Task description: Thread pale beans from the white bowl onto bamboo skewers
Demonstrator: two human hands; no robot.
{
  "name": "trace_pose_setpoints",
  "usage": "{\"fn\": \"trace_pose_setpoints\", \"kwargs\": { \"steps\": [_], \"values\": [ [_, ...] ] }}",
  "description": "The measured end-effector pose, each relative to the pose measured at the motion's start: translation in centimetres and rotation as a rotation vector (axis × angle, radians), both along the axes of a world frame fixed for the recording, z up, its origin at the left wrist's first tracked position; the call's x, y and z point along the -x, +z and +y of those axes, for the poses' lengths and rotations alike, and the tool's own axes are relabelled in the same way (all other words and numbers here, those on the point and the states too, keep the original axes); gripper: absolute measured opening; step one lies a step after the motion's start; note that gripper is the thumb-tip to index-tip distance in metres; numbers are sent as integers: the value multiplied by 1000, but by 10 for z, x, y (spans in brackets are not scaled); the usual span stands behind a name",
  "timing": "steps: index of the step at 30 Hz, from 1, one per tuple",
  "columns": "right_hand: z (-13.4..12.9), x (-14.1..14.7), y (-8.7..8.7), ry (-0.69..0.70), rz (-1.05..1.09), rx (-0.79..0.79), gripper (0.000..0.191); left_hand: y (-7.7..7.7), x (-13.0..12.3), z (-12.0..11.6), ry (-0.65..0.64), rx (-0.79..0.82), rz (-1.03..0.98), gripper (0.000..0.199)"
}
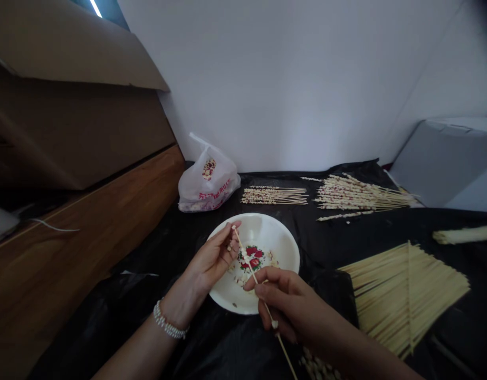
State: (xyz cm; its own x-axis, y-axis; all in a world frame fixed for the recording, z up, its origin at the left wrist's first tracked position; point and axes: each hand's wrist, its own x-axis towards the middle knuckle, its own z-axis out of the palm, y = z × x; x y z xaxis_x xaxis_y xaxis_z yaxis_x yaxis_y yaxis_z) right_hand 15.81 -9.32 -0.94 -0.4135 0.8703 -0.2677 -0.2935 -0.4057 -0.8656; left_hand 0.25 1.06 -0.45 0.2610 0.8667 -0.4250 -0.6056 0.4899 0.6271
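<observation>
Your right hand [285,298] has its fingers pinching a skewer [251,269], whose tip points to eleven o'clock. Your left hand [211,260] curls its fingers beside that tip; whether they grip it, I can't tell. Beneath the tip sits a white bowl [287,253]; from it, bare sticks [385,295] lie past three o'clock, threaded skewers [346,192] at two, a plastic bag [207,184] at eleven.

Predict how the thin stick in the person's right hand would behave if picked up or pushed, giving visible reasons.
The stick is probably stiff, since it runs nearly straight through the right hand. It likely weighs little, being so slender. Pushed, it may roll unevenly, as small pale pieces bulge from it.
</observation>
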Motion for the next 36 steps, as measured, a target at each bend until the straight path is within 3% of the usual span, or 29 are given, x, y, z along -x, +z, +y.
{"fn": "trace_pose_setpoints", "kwargs": {
  "steps": [4,9,21,29,36],
  "values": [
    [0,-1,-1,11,9,1,19,0,2,2,-76,47,-153,17],
    [0,-2,-2,-2,33,6,21,-4,4,3,-85,28,-183,17],
    [3,-2,-1,-67,65,8,21,-4,-1,-7,-146,-107,19,12],
    [4,-5,-2,-73,41,-48,22,-3,-2,-12,-282,-157,66,15],
    [5,-4,1,-102,1,-65,24,-1,-2,-13,-300,-173,45,19]
  ]
}}
